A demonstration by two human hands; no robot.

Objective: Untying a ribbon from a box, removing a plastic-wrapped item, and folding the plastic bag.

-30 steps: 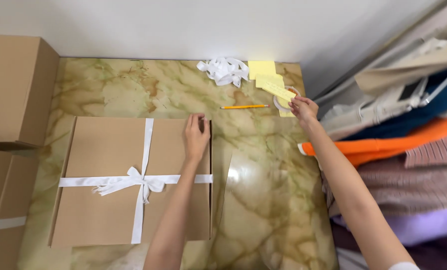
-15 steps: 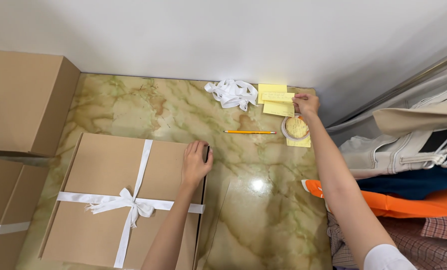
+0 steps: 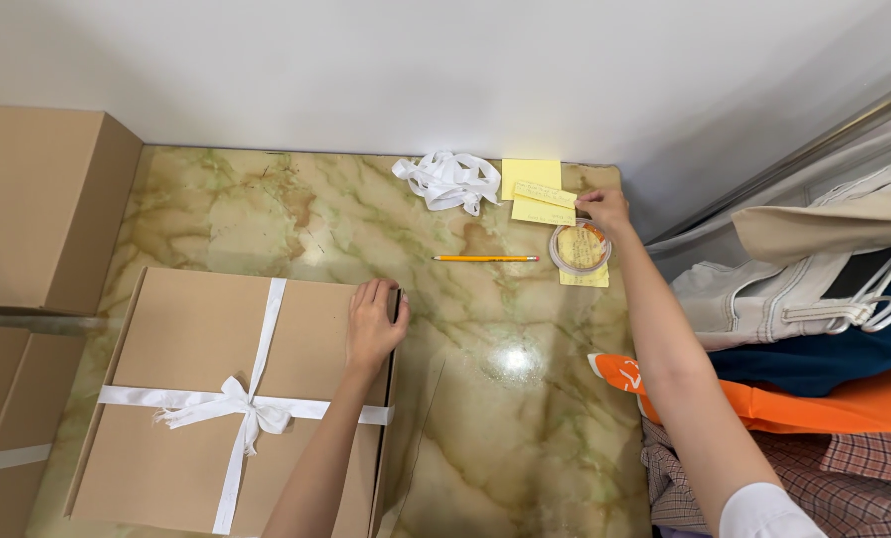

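Observation:
My left hand (image 3: 371, 324) lies flat on the far right corner of a flat brown cardboard box (image 3: 181, 339), fingers curled over its edge. A white ribbon tied in a bow (image 3: 231, 403) crosses the box. My right hand (image 3: 605, 211) reaches to the far right of the marble table (image 3: 485, 418) and pinches the right end of a loose yellow note (image 3: 545, 194). This note lies over a yellow sticky-note pad (image 3: 528, 171). Just below the hand, a clear tape roll (image 3: 580, 247) rests on another yellow note.
A yellow pencil (image 3: 485, 258) lies left of the tape roll. A heap of white ribbon (image 3: 447, 179) sits by the wall. More brown boxes (image 3: 37, 214) stand at the left. Bags and folded clothes (image 3: 824, 329) are piled along the table's right side.
My right hand has shifted from the tape roll up to the yellow note and pinched it. My left hand stays on the box corner. The view has tilted toward the wall.

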